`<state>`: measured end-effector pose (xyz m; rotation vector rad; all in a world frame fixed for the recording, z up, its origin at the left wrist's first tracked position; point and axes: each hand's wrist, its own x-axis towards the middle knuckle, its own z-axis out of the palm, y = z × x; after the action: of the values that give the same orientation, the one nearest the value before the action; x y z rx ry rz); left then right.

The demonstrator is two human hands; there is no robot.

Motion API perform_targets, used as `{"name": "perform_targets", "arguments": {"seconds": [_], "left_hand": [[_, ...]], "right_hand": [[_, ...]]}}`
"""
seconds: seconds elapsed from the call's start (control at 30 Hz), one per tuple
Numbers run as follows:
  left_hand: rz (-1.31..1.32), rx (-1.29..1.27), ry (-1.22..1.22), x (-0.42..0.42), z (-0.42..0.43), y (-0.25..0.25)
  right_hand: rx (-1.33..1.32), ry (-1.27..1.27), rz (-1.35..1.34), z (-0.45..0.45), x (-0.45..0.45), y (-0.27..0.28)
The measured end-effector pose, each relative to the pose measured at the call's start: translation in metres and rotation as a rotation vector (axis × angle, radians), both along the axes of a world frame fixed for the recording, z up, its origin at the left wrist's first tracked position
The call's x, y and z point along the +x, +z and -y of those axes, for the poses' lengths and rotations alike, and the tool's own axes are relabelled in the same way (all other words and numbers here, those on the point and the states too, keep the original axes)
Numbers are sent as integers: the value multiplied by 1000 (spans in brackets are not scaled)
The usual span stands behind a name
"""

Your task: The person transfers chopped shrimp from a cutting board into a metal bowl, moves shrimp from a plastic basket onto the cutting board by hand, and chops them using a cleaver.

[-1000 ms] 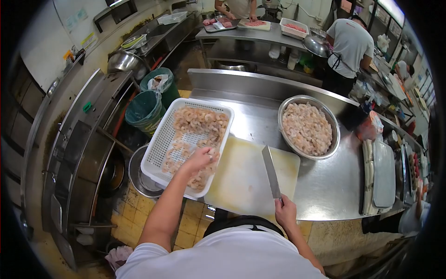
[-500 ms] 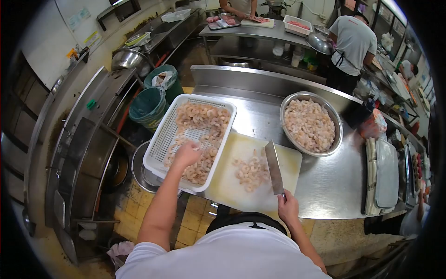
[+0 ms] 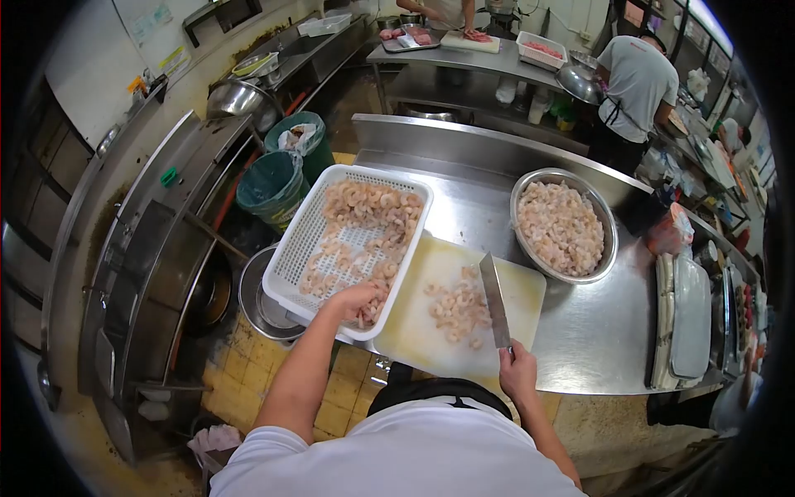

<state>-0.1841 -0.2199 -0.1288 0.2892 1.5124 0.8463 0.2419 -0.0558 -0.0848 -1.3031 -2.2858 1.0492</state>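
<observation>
My left hand [image 3: 358,298] is closed on some shrimp at the near right corner of the white perforated basket [image 3: 290,257], which holds more shrimp [image 3: 364,203]. My right hand [image 3: 517,364] grips the handle of a cleaver [image 3: 495,302], its blade pointing away from me over the cutting board [image 3: 414,323]. Beside the blade, on its left, a loose pile of peeled shrimp [image 3: 457,308] lies on the board. Behind and right of the board stands a steel bowl [image 3: 611,263] filled with shrimp.
Green bins [image 3: 269,186] stand left of the steel table [image 3: 580,348]. A metal basin [image 3: 252,290] sits low beside the basket. Stacked trays [image 3: 690,319] are at the right. Two people [image 3: 636,87] [image 3: 447,10] work at the far counter, with others at the right edge.
A pile of shrimp now lies on the board, where there was none a second ago. My left hand has moved within the basket to its near right corner. The cleaver stays in my right hand.
</observation>
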Motion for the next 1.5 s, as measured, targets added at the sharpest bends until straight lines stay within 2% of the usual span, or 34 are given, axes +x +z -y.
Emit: {"name": "perform_targets", "arguments": {"seconds": [0.1, 0.2, 0.33, 0.37, 0.47, 0.57, 0.63, 0.7, 0.77, 0.83, 0.93, 1.0, 1.1, 1.2, 1.3, 1.37, 1.43, 1.5], "left_hand": [[44, 58, 241, 8, -10, 40], [26, 178, 244, 12, -35, 65], [-188, 157, 58, 62, -77, 113], [-240, 151, 20, 77, -88, 116], [-352, 252, -81, 93, -111, 65], [-730, 405, 2, 84, -109, 79], [-747, 486, 255, 37, -101, 70], [-875, 373, 392, -22, -77, 54], [-1048, 61, 309, -84, -44, 22], [-1192, -351, 158, -98, -19, 17], [-1182, -424, -266, -80, -9, -16], [-1136, -188, -365, -48, -15, -21], [-824, 78, -464, -35, -6, -15], [-1197, -255, -403, -82, 19, 0], [-1199, -515, -365, -115, 64, -23], [-1076, -345, -785, -97, 54, 7], [-826, -190, -741, -68, 45, 28], [-472, -56, -236, -47, 43, 29]], "right_hand": [[-8, -19, -35, 2, 0, 1], [13, -20, -32, 3, 0, 2], [-3, -1, -36, 0, 0, 4], [-14, -1, -42, 0, -1, 5], [-14, 5, -33, 2, 0, 5], [-37, -2, -5, 2, -1, 17], [-42, -7, -1, 5, -4, 15], [-10, -12, -8, 5, -1, 7], [-49, -23, 24, 7, -5, 18], [-52, -33, 55, 11, -7, 23], [-12, -31, 74, 15, -9, 20], [-5, -42, 60, 19, -11, 12], [41, -43, 58, 27, -17, 8], [33, -57, 72, 36, -23, 10], [106, -72, 54, 40, -20, -12], [49, -101, 103, 45, -25, -6], [25, -124, 134, 53, -28, -6], [50, -135, 142, 56, -31, -9]]}}
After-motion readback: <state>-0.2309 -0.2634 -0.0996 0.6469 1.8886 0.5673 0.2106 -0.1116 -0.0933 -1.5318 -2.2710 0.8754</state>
